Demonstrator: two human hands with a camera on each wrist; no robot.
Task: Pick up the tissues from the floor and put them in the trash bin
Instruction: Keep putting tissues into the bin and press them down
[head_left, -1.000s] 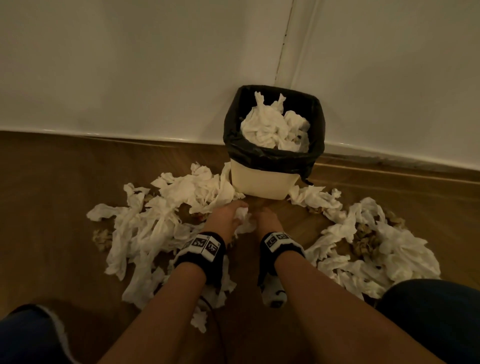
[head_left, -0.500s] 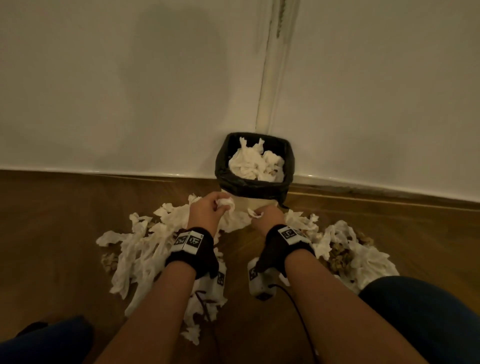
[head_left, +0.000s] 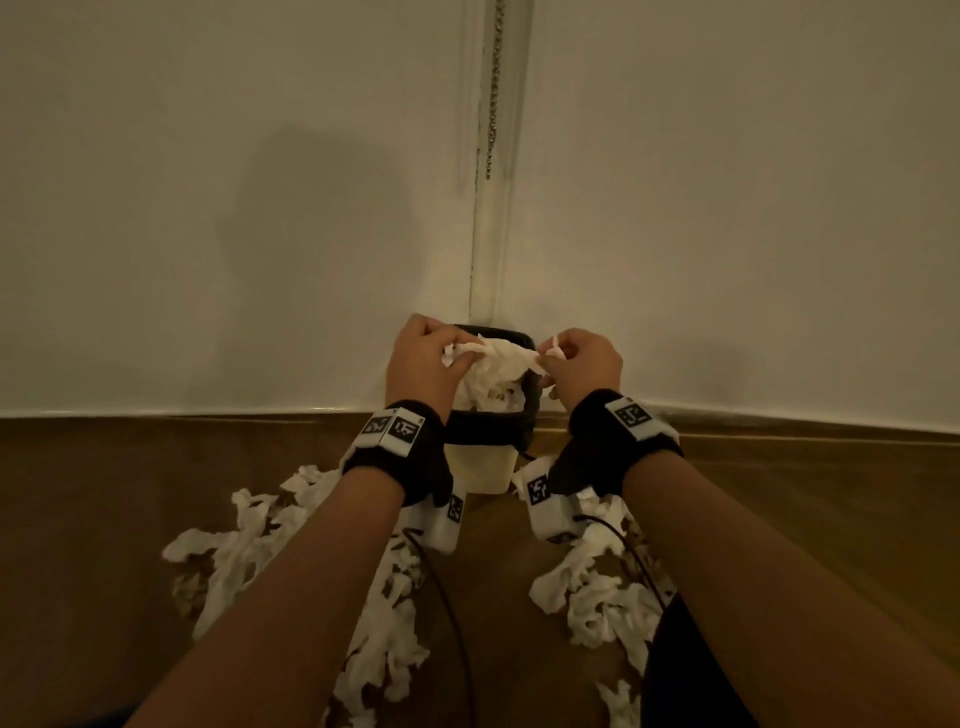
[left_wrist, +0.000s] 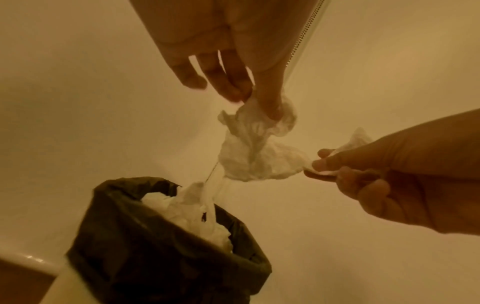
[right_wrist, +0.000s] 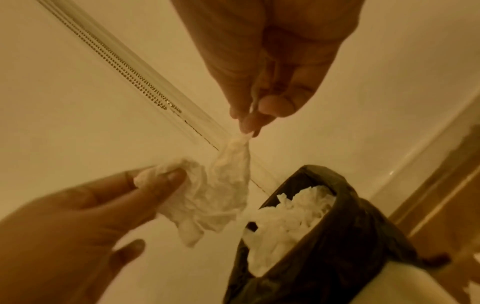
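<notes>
A crumpled white tissue (head_left: 497, 358) (left_wrist: 255, 152) (right_wrist: 221, 195) hangs stretched between both hands, just above the trash bin. My left hand (head_left: 431, 358) (left_wrist: 255, 102) (right_wrist: 155, 181) pinches its left end. My right hand (head_left: 563, 358) (right_wrist: 250, 125) (left_wrist: 319, 166) pinches its right end between thumb and fingertips. The trash bin (head_left: 483, 467) (left_wrist: 145, 257) (right_wrist: 350, 257) is cream with a black liner and stands in the wall corner. White tissues (left_wrist: 187, 214) (right_wrist: 285, 218) fill it to the rim.
Several crumpled tissues lie on the wooden floor in two piles, one to the left (head_left: 249, 540) and one to the right (head_left: 597, 597) of the bin. A bead chain (head_left: 493, 88) hangs down the white wall corner. A dark knee (head_left: 691, 675) shows at lower right.
Both hands have risen from the floor with a tissue and now hold it over the bin's mouth. The head view has tilted up toward the wall.
</notes>
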